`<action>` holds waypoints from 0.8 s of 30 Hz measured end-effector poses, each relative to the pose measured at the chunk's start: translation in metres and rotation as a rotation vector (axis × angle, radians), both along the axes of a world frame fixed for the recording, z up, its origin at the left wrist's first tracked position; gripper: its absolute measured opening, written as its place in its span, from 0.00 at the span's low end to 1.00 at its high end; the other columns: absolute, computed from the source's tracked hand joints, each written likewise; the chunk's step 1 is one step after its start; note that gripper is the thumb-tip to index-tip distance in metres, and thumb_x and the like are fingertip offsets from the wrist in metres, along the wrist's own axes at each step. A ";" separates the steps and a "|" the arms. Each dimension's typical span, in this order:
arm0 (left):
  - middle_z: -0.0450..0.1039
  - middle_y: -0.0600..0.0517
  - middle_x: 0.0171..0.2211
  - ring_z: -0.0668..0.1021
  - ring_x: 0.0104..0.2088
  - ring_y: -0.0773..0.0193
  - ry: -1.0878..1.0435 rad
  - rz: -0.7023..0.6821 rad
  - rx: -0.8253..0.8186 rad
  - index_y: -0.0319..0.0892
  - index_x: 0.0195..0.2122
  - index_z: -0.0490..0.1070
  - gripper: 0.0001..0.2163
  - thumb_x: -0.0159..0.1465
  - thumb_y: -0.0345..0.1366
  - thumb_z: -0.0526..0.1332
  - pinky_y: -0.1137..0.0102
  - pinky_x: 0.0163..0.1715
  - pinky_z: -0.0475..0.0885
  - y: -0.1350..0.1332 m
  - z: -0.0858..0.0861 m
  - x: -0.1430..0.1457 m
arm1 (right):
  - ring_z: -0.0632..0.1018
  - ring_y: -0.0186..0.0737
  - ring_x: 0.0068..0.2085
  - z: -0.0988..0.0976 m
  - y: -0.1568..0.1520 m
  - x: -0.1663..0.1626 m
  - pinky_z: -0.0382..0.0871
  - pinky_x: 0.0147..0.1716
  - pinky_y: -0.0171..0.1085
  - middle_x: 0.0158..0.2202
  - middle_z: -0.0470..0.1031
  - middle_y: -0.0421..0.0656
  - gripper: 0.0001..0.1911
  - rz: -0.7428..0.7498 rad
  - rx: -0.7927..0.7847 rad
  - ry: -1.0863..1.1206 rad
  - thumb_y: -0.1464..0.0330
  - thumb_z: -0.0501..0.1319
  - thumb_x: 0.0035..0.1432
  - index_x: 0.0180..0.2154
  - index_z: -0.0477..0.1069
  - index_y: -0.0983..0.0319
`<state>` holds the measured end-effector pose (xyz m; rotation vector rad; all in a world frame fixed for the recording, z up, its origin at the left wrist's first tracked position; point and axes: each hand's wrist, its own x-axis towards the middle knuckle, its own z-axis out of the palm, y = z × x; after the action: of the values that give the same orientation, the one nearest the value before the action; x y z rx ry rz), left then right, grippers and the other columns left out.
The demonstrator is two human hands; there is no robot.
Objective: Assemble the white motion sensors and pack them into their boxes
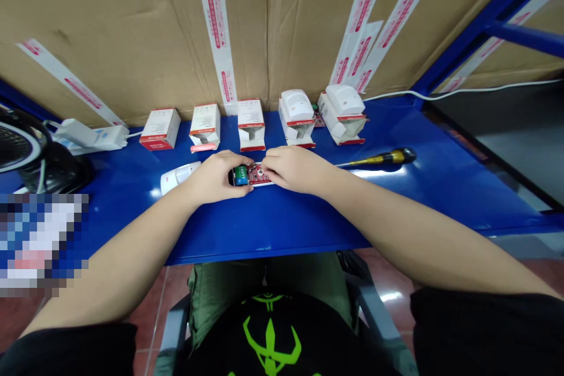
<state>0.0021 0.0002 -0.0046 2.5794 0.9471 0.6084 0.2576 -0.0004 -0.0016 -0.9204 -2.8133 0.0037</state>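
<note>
A red circuit board [255, 173] in a white-edged housing lies between my hands over the blue table. At its left end sits a blue-green 9-volt battery [240, 175]. My left hand [219, 176] grips that end, thumb and fingers on opposite edges. Closed over the board's right end, my right hand [294, 169] has its fingertips beside a small round white part; the grip is partly hidden. A white detector cover [180, 176] rests just left of my left hand. To the right lies a screwdriver [392, 157] with a yellow and black handle, its shaft pointing toward my right hand.
Small white-and-red boxes [159, 129] stand in a row along the back. White detectors [345, 100] sit on the two rightmost boxes. At the left are a black fan [57, 158] and a white power strip [103, 138]. Cardboard [154, 23] walls the back; a blue frame post [467, 29] rises right.
</note>
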 end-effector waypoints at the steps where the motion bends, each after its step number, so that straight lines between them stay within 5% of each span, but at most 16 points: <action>1: 0.88 0.44 0.51 0.87 0.50 0.48 -0.001 -0.004 0.001 0.41 0.56 0.82 0.21 0.63 0.44 0.71 0.56 0.56 0.82 0.000 0.000 0.000 | 0.78 0.45 0.39 0.001 -0.001 -0.001 0.67 0.41 0.42 0.39 0.81 0.50 0.17 -0.019 -0.015 -0.002 0.71 0.54 0.76 0.43 0.82 0.66; 9: 0.87 0.44 0.49 0.87 0.50 0.48 -0.001 -0.011 0.004 0.41 0.55 0.82 0.21 0.63 0.43 0.72 0.56 0.56 0.83 0.001 -0.001 0.000 | 0.78 0.46 0.40 -0.003 0.000 -0.006 0.66 0.42 0.42 0.40 0.82 0.52 0.16 -0.081 -0.006 -0.016 0.72 0.54 0.74 0.45 0.81 0.67; 24: 0.87 0.44 0.50 0.87 0.50 0.48 0.015 -0.012 -0.020 0.42 0.56 0.82 0.21 0.64 0.44 0.72 0.53 0.58 0.82 0.002 -0.003 -0.002 | 0.76 0.43 0.37 -0.010 0.006 0.004 0.65 0.38 0.41 0.37 0.81 0.49 0.16 0.028 0.006 0.103 0.70 0.55 0.74 0.41 0.82 0.64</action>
<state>0.0002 0.0025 -0.0074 2.5734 0.9367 0.5748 0.2614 0.0056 -0.0113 -0.8536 -2.7295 0.0450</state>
